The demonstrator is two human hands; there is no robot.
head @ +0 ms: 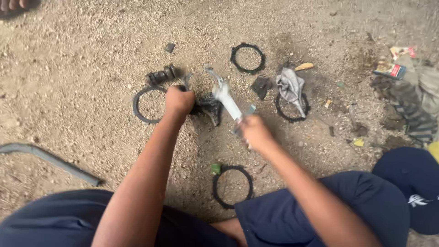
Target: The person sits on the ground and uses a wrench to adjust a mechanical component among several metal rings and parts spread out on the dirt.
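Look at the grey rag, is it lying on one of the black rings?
Yes, the crumpled grey rag lies draped over the top edge of a black ring on the sandy ground.

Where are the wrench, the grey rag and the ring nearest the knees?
wrench (225, 97), head view, on its pale shaft above the right hand.
grey rag (290, 87), head view, on the middle of the crumpled cloth.
ring nearest the knees (249, 183), head view, on its right rim.

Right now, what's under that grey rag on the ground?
Under the grey rag lies a black ring. Its lower curve shows on the dirt ground; the rag drapes over its top edge, so that part is covered. Whether anything else sits beneath the cloth cannot be seen.
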